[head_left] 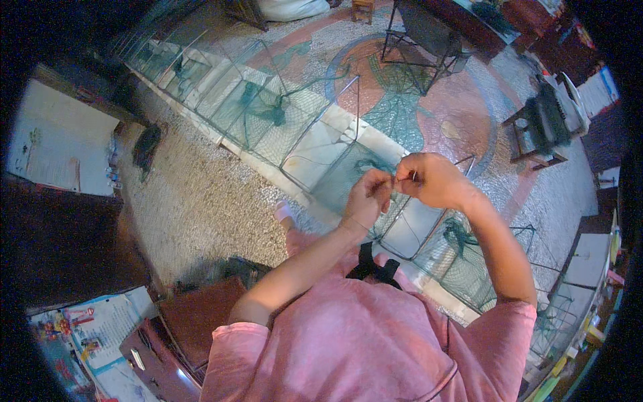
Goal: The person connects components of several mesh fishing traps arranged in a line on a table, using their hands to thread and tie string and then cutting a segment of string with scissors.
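A long net trap (271, 120) of green mesh on thin rectangular metal frames stretches diagonally across the floor, from far left to near right. Over one of its frames my left hand (367, 199) is closed in a pinch. My right hand (439, 181) is also closed, its fingertips meeting those of the left. Whatever lies between the fingertips is too small to make out. Below the hands, a metal frame (416, 249) of the trap stands close to my lap. Bunched dark green netting (459, 233) shows to the right, beneath my right forearm.
Pale stone strips and pebbled floor (201, 194) lie under the trap, with a round coloured floor pattern (462, 114) beyond. A dark chair (429, 50) stands at the back, a stool (539, 130) at the right. A brown box-like seat (201, 318) and papers (100, 328) are near left.
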`<move>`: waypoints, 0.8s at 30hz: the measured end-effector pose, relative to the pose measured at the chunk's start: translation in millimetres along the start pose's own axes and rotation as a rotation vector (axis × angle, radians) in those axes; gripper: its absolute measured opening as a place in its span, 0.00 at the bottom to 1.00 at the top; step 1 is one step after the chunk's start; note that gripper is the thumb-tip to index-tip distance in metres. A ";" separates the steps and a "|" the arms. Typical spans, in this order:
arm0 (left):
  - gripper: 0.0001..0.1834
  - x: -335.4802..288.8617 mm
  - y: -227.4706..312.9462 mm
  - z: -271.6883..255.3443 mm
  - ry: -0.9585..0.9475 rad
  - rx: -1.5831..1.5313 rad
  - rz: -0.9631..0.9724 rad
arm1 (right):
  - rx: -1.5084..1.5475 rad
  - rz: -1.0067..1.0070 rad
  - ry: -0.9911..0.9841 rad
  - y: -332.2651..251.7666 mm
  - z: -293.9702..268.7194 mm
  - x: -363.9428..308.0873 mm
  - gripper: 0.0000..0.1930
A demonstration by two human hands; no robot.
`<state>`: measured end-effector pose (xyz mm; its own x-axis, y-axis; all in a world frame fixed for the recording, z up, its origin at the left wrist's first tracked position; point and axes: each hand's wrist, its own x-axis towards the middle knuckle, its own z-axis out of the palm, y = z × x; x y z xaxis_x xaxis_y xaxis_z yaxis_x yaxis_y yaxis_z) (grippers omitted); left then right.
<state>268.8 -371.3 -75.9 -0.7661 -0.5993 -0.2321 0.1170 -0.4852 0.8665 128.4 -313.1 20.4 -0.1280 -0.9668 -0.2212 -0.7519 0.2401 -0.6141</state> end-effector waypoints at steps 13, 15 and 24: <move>0.07 -4.4 -3.3 -6.0 0.038 0.339 0.177 | 0.187 -0.048 -0.276 15.6 4.1 7.3 0.05; 0.06 -6.5 -0.6 -6.8 0.048 0.354 0.125 | 0.144 -0.090 -0.261 15.7 5.9 9.8 0.05; 0.10 -3.3 4.6 -4.9 0.018 0.416 -0.160 | -0.188 -0.015 -0.012 7.8 10.0 2.5 0.06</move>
<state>274.9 -374.6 -73.4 -0.7422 -0.5505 -0.3823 -0.2691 -0.2777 0.9222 128.6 -312.8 7.5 -0.1092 -0.9687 -0.2228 -0.8612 0.2041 -0.4654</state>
